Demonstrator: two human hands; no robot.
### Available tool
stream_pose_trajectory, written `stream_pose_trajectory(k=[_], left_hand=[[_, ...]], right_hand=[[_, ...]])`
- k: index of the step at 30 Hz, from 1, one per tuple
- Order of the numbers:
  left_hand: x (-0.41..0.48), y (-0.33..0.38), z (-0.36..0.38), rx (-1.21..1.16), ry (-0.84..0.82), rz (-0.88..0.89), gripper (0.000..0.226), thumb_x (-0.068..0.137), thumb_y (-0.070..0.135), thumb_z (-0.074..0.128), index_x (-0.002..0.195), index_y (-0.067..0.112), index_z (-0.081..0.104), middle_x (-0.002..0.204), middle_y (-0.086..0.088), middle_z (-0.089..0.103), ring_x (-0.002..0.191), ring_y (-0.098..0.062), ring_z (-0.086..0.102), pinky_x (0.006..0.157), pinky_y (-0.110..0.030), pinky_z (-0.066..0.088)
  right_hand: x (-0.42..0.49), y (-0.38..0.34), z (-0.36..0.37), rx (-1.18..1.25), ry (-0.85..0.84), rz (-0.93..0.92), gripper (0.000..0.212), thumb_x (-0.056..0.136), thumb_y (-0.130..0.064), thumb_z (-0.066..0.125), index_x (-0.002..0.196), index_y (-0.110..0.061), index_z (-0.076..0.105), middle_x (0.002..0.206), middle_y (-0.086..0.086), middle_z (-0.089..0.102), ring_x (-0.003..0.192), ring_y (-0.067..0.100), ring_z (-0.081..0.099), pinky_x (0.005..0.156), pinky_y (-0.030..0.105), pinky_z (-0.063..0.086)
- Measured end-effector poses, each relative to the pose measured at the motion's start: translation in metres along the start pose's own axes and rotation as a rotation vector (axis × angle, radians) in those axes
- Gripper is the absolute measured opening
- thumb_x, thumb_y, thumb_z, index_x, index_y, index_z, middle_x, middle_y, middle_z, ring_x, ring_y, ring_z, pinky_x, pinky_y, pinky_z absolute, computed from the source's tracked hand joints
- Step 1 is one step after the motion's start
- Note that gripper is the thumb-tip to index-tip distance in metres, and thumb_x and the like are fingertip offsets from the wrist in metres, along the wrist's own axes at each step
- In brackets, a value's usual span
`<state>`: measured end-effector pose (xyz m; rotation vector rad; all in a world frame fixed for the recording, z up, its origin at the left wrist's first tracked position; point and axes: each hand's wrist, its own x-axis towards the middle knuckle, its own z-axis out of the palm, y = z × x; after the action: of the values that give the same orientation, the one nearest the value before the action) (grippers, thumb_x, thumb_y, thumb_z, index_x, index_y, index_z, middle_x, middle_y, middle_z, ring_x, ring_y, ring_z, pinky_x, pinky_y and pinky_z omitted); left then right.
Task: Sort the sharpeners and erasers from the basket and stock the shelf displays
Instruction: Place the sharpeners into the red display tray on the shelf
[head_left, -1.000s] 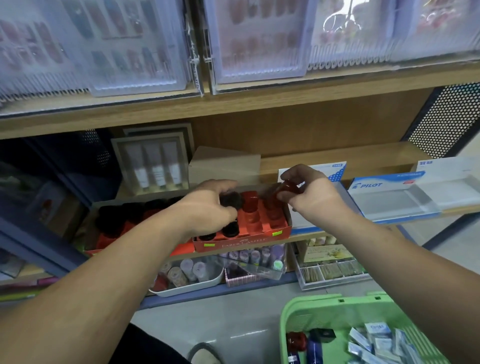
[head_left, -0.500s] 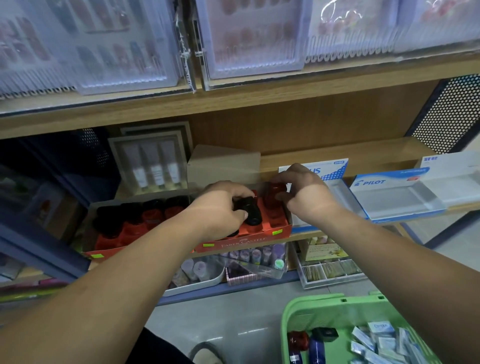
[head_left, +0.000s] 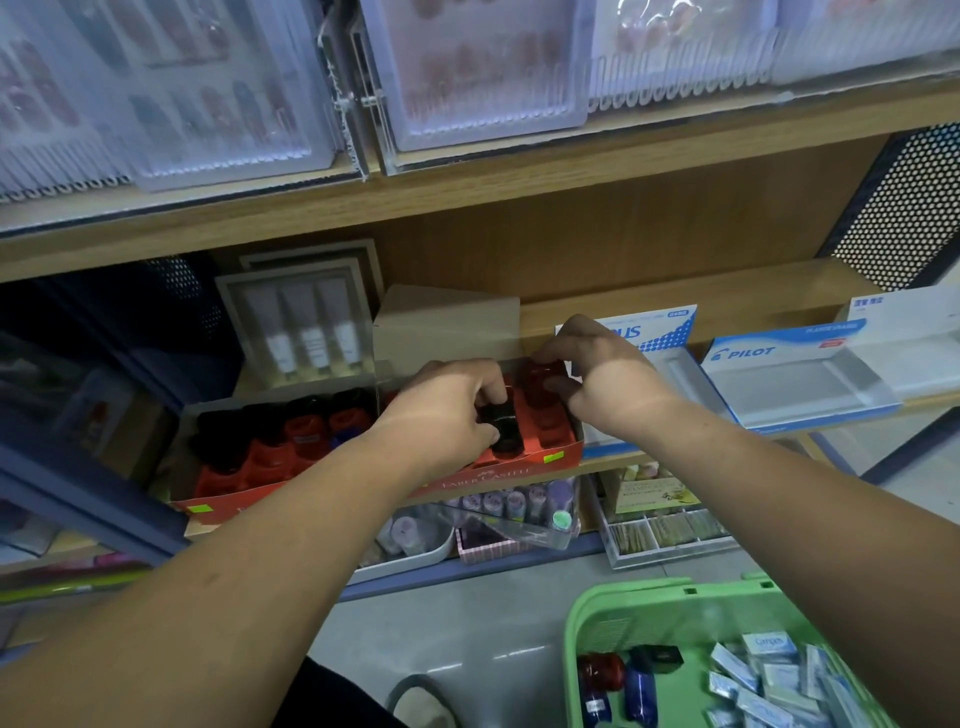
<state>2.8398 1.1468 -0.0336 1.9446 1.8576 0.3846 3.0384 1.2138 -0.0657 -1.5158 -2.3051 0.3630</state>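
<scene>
Spanning the view, a wooden shelf (head_left: 727, 306) carries a red display tray (head_left: 519, 470) printed "FABER-CASTELL", with rows of black, red and blue sharpeners in its slots. To its right stand a white-and-blue box marked "PILOT" (head_left: 789, 384) and another reading "PLUS" (head_left: 654, 325). Below, a green basket (head_left: 649, 597) holds wrapped erasers (head_left: 769, 675) and loose sharpeners (head_left: 602, 670). The left hand (head_left: 441, 410) curls round a black sharpener (head_left: 501, 421) over the tray's front slots. The right hand (head_left: 602, 374) pinches a red sharpener (head_left: 543, 376) at the tray's back right corner.
</scene>
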Motion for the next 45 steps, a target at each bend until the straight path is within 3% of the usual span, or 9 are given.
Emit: stream_pose_trajectory(k=[16,23,27,30,33,35,38,40,45], left_hand=[[0.002,0.012,0.006,0.197,-0.084,0.035,0.021,0.093,0.048,0.066,0.108,0.035,0.071,0.113,0.013,0.068,0.102,-0.015,0.063,0.092,-0.036,0.055],[-0.035,0.046,0.019,0.315,0.152,0.494,0.037,0.09,0.041,0.064,0.122,0.023,0.068,0.114,-0.002,0.063,0.108,-0.025,0.059,0.089,-0.045,0.053],[-0.067,0.075,0.083,0.316,-0.279,0.636,0.035,0.089,0.045,0.061,0.117,0.025,0.07,0.109,0.001,0.065,0.103,-0.021,0.062,0.086,-0.039,0.053],[-0.082,0.086,0.152,0.408,-0.587,0.546,0.023,0.089,0.035,0.065,0.108,0.024,0.071,0.105,-0.001,0.07,0.099,-0.025,0.064,0.084,-0.041,0.055],[-0.099,0.089,0.214,0.36,-0.739,0.413,0.016,0.089,0.019,0.065,0.103,0.018,0.071,0.099,-0.005,0.07,0.092,-0.028,0.064,0.073,-0.037,0.053],[-0.108,0.076,0.239,0.373,-0.76,0.364,0.021,0.087,0.011,0.063,0.105,0.02,0.07,0.1,-0.006,0.068,0.09,-0.03,0.063,0.067,-0.032,0.045],[-0.115,0.056,0.249,0.441,-0.771,0.327,0.02,0.087,0.008,0.062,0.103,0.019,0.069,0.095,-0.007,0.064,0.08,-0.029,0.059,0.063,-0.03,0.039],[-0.116,0.054,0.249,0.442,-0.787,0.32,0.021,0.086,0.005,0.061,0.101,0.019,0.067,0.09,-0.005,0.06,0.076,-0.026,0.056,0.06,-0.029,0.038],[-0.104,0.048,0.25,0.23,-0.767,0.242,0.038,0.086,-0.002,0.06,0.113,0.023,0.071,0.105,-0.001,0.07,0.092,-0.024,0.065,0.08,-0.038,0.057]], right_hand=[[-0.076,0.006,0.014,0.258,0.183,0.003,0.037,0.086,-0.049,0.07,0.119,-0.034,0.068,0.106,-0.014,0.053,0.097,0.011,0.061,0.08,0.042,0.056],[-0.162,0.029,-0.009,0.07,0.174,-0.075,0.029,0.087,-0.051,0.068,0.112,-0.035,0.068,0.089,-0.019,0.055,0.083,0.007,0.061,0.07,0.032,0.052],[-0.218,0.058,0.012,-0.05,-0.189,0.042,0.03,0.088,-0.06,0.057,0.083,-0.033,0.067,0.072,-0.015,0.063,0.071,0.01,0.063,0.062,0.028,0.05],[-0.253,0.081,0.068,0.069,-0.665,0.243,0.03,0.089,-0.05,0.066,0.071,-0.027,0.059,0.069,-0.007,0.06,0.072,0.02,0.061,0.066,0.029,0.048],[-0.292,0.093,0.138,0.257,-0.881,0.343,0.036,0.087,-0.036,0.074,0.061,-0.028,0.05,0.064,-0.009,0.05,0.072,0.02,0.051,0.069,0.025,0.039],[-0.318,0.09,0.173,0.394,-0.912,0.464,0.015,0.084,-0.036,0.078,0.083,-0.03,0.064,0.082,-0.013,0.06,0.077,0.013,0.056,0.067,0.019,0.041],[-0.338,0.087,0.203,0.389,-1.073,0.526,0.071,0.08,-0.043,0.082,0.143,-0.025,0.053,0.136,-0.002,0.058,0.116,0.019,0.06,0.086,0.016,0.048],[-0.336,0.088,0.209,0.374,-1.142,0.532,0.082,0.081,-0.042,0.082,0.152,-0.029,0.043,0.152,0.001,0.048,0.126,0.023,0.056,0.101,0.027,0.046],[-0.319,0.084,0.216,0.334,-1.315,0.471,0.066,0.084,-0.041,0.078,0.144,-0.036,0.051,0.138,0.0,0.053,0.09,0.019,0.059,0.075,0.025,0.05]])
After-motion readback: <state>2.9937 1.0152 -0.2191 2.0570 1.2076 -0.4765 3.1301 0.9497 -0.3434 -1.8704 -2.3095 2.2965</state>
